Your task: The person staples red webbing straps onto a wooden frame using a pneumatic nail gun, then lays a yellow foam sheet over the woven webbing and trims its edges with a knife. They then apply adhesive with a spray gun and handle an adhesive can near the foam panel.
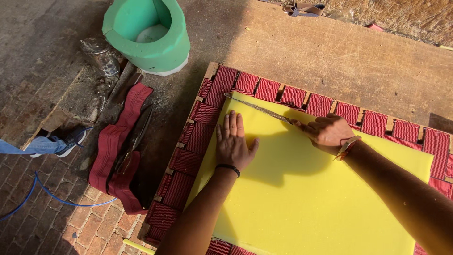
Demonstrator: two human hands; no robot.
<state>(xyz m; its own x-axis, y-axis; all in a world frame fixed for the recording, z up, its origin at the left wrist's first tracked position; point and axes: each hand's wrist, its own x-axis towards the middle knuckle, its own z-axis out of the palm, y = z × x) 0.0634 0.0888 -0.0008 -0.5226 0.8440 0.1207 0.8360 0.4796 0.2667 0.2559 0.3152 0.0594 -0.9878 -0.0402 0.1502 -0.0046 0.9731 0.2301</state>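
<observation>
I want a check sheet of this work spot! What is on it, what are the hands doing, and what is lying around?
Surface: wooden frame laced with red webbing straps, on a wooden board.
Job's things: yellow foam sheet on the straps; long blade along its top edge.
Clutter: red webbing roll, green foam piece, metal shears.
Hands: left hand flat on the foam; right hand gripping the blade.
Cables: blue cable on the brick floor.
Surroundings: another person's shoe at left.
</observation>
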